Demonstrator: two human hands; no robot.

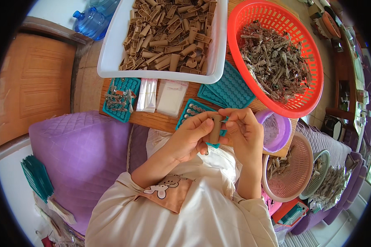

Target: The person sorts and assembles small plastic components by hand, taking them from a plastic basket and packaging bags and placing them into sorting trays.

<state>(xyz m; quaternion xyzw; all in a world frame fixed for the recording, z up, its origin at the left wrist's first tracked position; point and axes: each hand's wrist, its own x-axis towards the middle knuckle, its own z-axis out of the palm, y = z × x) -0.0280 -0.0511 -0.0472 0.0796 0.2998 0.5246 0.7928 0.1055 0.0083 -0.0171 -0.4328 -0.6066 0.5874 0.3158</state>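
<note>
You are gripping a tan tube (215, 128) upright in your left hand (189, 138) above the worktop (152, 119) while your right hand (245, 131) is pinching a small metal piece at its top, with the white tub (111, 57) of tubes and the red basket (305, 103) still piled high.
</note>
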